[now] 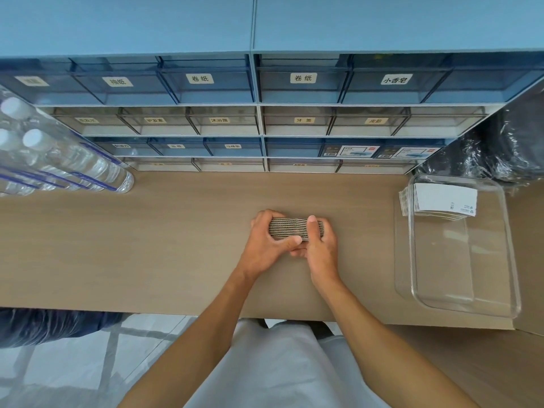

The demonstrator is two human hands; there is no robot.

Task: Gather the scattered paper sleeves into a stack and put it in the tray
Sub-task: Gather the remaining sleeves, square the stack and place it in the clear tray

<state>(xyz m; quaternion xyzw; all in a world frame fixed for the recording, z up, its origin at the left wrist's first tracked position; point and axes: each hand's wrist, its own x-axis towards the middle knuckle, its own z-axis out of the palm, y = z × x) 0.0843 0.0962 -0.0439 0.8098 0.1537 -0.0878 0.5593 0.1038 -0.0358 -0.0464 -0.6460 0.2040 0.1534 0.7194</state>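
Note:
A stack of paper sleeves (290,228) stands on edge on the wooden table (147,245), showing its striped corrugated edges. My left hand (266,245) grips the stack's left end, thumb across the front. My right hand (319,245) clamps the right end, one finger over the top. A clear plastic tray (506,260) sits at the right of the table, apart from both hands. Inside its far end lies another stack of white sleeves (441,201).
Packed water bottles (59,160) lie at the table's back left. Labelled drawer units (256,119) line the back wall. Black plastic bags (506,148) are piled behind the tray. The table's front edge runs just below my wrists.

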